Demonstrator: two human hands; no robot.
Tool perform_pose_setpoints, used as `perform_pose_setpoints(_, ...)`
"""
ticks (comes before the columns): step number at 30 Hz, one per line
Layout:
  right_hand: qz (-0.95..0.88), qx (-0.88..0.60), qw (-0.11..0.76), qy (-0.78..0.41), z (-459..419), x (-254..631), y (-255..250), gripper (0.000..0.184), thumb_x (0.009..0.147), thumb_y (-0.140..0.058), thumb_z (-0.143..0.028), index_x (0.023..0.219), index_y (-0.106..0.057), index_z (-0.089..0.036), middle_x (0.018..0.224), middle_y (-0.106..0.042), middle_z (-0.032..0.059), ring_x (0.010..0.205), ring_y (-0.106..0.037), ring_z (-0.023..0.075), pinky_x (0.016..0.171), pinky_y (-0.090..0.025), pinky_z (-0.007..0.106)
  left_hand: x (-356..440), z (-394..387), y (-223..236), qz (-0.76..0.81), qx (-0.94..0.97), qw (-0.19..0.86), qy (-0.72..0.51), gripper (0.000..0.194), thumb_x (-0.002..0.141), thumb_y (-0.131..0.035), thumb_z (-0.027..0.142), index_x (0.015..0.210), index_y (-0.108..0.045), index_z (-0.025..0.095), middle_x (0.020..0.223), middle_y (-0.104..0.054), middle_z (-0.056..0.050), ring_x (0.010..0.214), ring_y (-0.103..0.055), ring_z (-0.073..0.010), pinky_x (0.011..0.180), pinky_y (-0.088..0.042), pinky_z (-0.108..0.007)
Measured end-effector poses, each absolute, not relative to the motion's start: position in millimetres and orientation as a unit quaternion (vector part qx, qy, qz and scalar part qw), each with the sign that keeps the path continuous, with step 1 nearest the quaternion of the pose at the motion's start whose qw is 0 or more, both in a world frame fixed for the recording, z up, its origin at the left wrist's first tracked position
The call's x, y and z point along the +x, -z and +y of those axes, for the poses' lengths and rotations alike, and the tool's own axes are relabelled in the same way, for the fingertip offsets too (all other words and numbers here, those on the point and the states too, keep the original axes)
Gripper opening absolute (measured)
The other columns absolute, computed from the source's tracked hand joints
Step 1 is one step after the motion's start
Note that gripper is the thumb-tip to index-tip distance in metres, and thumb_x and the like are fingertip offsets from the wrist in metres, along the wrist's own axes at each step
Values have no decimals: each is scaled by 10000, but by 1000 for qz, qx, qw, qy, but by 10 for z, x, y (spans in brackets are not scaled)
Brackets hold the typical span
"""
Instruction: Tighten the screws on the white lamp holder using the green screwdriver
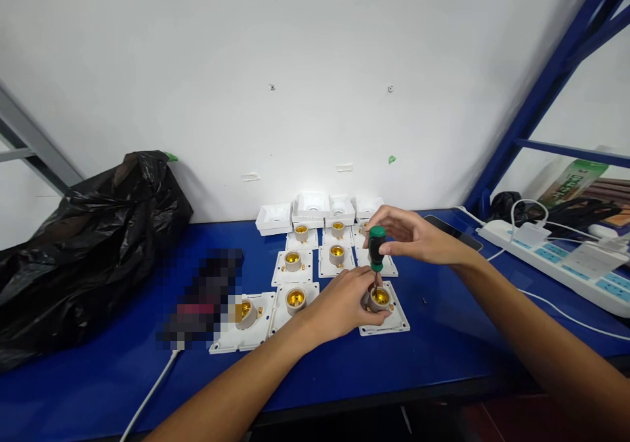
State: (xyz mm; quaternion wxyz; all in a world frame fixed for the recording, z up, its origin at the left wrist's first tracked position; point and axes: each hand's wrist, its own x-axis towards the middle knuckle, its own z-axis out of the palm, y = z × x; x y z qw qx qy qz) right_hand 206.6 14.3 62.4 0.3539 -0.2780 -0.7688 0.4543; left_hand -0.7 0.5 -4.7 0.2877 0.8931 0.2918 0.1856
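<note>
Two grips apply: left hand (344,303) clasps round beige gold-lined socket (382,299), apparently to steady it; right hand (416,237) holds green-and-black screwdriver (377,246) upright.

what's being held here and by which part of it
The right grip holds the screwdriver by its green-and-black handle; the left grip holds the round socket around its outer side.

On the worktop (443,363) at left we see a bag (98,245), a blurred dark object (207,298) and a white cable (150,389); at right, a phone (457,233) lies just beside a power strip (551,253), a green packet (573,183) sits farther back, and a blue frame (544,88) slants by the wall (319,88)
</note>
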Motion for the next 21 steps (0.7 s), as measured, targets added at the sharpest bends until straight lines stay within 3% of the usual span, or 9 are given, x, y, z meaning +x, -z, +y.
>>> perform_pose_setpoints(6,-721,-253,401,-506,188,2137,-474,280,857,-778,-331,1073,-616,-260,993,-704,21,943,-678,184,770,-549,331,-3,24,61,280,888,309,-193,313,788,-783,410,867,-557,208,817,-571,14,725,-519,-156,659,-398,-275)
perform_pose_setpoints(9,-716,-220,422,-510,187,2204,-404,259,858,-781,-314,1030,-596,-255,1077,-710,42,1023,-681,203,816,-568,364,2,27,62,275,887,312,-202,308,783,-792,375,865,-545,212,820,-562,20,739,-513,-155,668,-390,-270)
perform_pose_setpoints(16,-702,-219,451,-506,143,2119,-412,361,774,-856,-281,983,-563,-257,950,-643,-6,917,-687,160,697,-579,275,-5,31,54,287,877,327,-204,328,766,-814,398,852,-562,206,848,-562,16,728,-499,-147,662,-385,-268)
perform_pose_setpoints(21,-720,-227,434,-491,96,2076,-425,341,868,-773,-255,1165,-609,-278,1034,-685,16,995,-686,160,798,-582,297,-10,42,87,292,873,334,-200,350,765,-817,436,890,-588,203,859,-569,12,712,-503,-145,635,-374,-266)
